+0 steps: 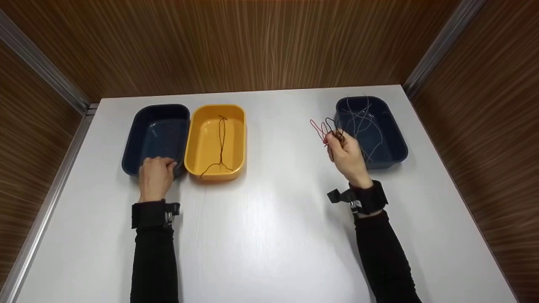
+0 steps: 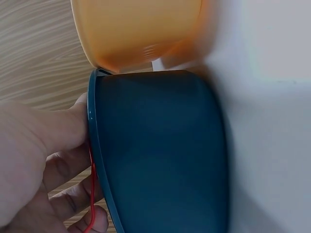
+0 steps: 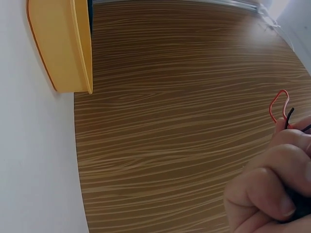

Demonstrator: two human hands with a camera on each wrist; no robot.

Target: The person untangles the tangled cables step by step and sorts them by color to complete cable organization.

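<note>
My left hand [image 1: 156, 176] is curled at the front rim of the left dark blue bin [image 1: 182, 168]. In the left wrist view, a thin red wire [image 2: 92, 191] hangs between its fingers and the rim, pinched under the thumb. Beside the right dark blue bin [image 1: 391, 160], my right hand [image 1: 347, 158] grips a bundle of thin looped wires. Red loops [image 1: 318, 130] and a black loop [image 1: 332, 122] stick out above its thumb and fingers. The right wrist view shows a red loop [image 3: 273, 104] and a black wire end [image 3: 290, 115] past the knuckles.
A yellow bin [image 1: 243, 139] stands right against the left blue one, with a folded black wire [image 1: 222, 139] lying in it. Several thin grey wires [image 1: 365, 120] cross in the right blue bin. Wood-patterned panels [image 1: 269, 46] enclose the white table [image 1: 269, 235] behind and at both sides.
</note>
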